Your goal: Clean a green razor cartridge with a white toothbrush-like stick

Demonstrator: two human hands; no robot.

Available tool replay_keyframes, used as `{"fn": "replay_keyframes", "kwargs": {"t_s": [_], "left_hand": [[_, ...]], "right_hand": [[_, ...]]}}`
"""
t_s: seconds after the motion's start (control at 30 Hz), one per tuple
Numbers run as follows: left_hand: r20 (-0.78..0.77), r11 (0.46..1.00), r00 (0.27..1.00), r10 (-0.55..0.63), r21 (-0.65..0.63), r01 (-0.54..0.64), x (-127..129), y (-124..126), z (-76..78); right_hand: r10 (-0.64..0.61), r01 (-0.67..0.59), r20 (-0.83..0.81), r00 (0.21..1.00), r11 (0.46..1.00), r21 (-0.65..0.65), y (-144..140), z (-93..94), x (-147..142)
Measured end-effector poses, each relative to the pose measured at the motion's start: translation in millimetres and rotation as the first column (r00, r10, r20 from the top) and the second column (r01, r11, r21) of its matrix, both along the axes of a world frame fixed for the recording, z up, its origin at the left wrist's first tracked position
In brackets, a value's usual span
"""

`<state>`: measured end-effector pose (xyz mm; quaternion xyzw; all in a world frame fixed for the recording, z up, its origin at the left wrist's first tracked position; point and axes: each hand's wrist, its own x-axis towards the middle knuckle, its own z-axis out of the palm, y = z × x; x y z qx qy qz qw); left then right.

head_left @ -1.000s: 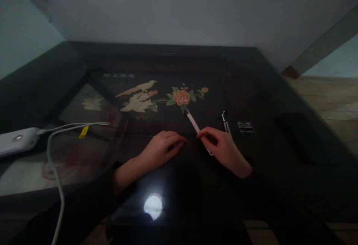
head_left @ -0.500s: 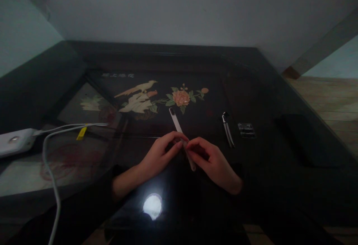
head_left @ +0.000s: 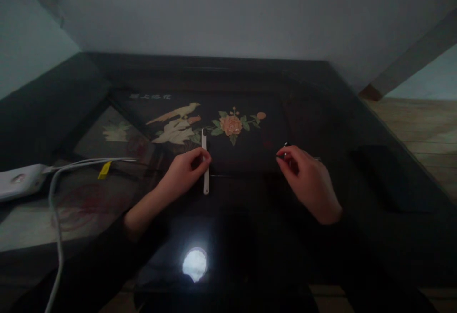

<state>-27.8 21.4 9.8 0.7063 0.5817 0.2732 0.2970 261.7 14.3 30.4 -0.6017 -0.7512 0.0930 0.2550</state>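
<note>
My left hand (head_left: 182,175) is closed on a slim white flat stick (head_left: 205,179), which stands nearly upright on the picture, just below the bird design. My right hand (head_left: 309,182) lies to the right over the small metal clipper-like tool (head_left: 285,146). Thumb and forefinger pinch its upper end, and only its tip shows above the fingers. The two hands are well apart on the dark glass table top (head_left: 250,198).
A white power block (head_left: 17,179) with white cables (head_left: 57,194) and a yellow tag (head_left: 106,169) lies at the left. A flat black object (head_left: 389,175) rests at the right. Bird and flower inlay (head_left: 230,124) shows under the glass. A lamp reflection (head_left: 195,263) glares near me.
The white stick passed from my right hand to my left, which carried it left. My right hand moved right onto the metal tool.
</note>
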Motion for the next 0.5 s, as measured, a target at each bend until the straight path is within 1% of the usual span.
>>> {"fn": "replay_keyframes", "kwargs": {"t_s": [0.07,0.13,0.2,0.27,0.33,0.43,0.5], "left_hand": [[-0.076,1.0,0.997,-0.011,0.008,0.011,-4.7,2.9,-0.7],[-0.127,1.0,0.992,-0.016,0.017,0.018,-6.9,4.2,-1.7],[-0.178,0.999,0.984,-0.027,0.025,0.032,-7.4,4.7,-3.4],[-0.222,0.998,0.974,-0.047,0.029,0.055,-7.5,4.8,-5.8],[-0.248,0.997,0.967,-0.061,0.029,0.071,-7.5,4.6,-8.1],[-0.265,0.998,0.962,-0.057,0.023,0.065,-6.6,3.4,-9.8],[-0.268,0.998,0.962,-0.057,0.018,0.065,-4.8,1.6,-10.0]], "right_hand": [[-0.077,0.088,0.151,0.985,0.994,-0.065,3.7,2.8,10.1],[-0.086,0.136,0.294,0.952,0.979,-0.153,3.9,5.3,14.8],[-0.082,0.179,0.386,0.919,0.959,-0.222,1.7,7.9,14.4],[-0.078,0.219,0.447,0.891,0.937,-0.273,-1.3,10.3,11.6],[-0.048,0.236,0.5,0.865,0.917,-0.321,-3.7,11.9,9.3],[0.028,0.209,0.531,0.847,0.901,-0.38,-4.7,11.4,9.1],[0.056,0.188,0.53,0.846,0.899,-0.395,-4.0,9.7,9.7]]}}
